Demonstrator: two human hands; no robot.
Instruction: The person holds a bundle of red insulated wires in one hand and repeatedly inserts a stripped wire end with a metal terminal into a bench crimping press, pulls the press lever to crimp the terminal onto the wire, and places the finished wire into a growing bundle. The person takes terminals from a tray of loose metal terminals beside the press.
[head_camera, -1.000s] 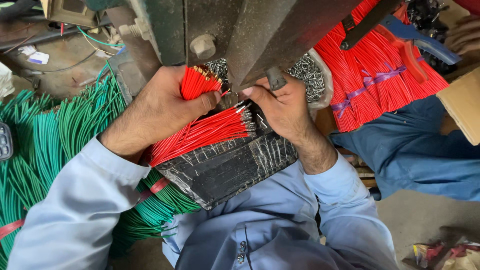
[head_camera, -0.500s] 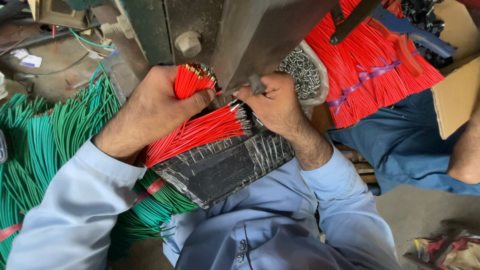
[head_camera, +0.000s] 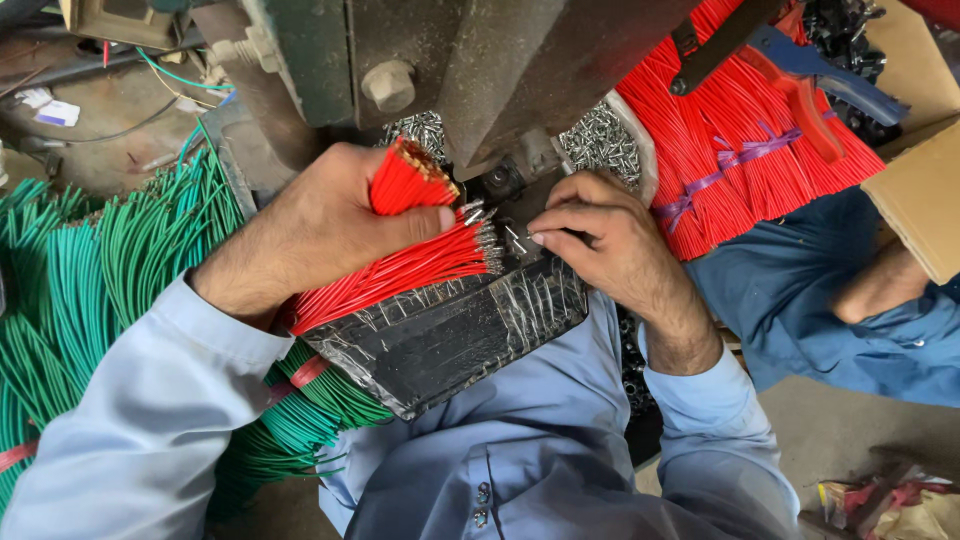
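The left hand (head_camera: 320, 225) is clamped around a bundle of red wires (head_camera: 400, 265). One part of the bundle sticks up past the thumb and shows bare cut ends; the other part fans out to the right, and its ends carry small metal terminals (head_camera: 487, 245). The wires lie across a black plate (head_camera: 450, 335) wrapped in shiny tape, which sits over the person's lap.

The right hand (head_camera: 610, 240) rests on the far right edge of the plate, just right of the terminal ends. Its thumb and forefinger are pressed together at the tips, close to the wire ends; whether they pinch a single wire or terminal cannot be told.

Directly beyond both hands stands a green metal press (head_camera: 470, 60) with a large bolt (head_camera: 388, 85) on its front. A heap of loose metal terminals (head_camera: 600, 140) lies just right of the press, behind the right hand.

To the left, a thick sheaf of green wires (head_camera: 90, 270) curves past the left sleeve. To the far right, a second red bundle (head_camera: 740, 150), tied with a purple band, lies on another person's blue-clad lap, with a blue-and-red hand tool (head_camera: 810, 75) on top.
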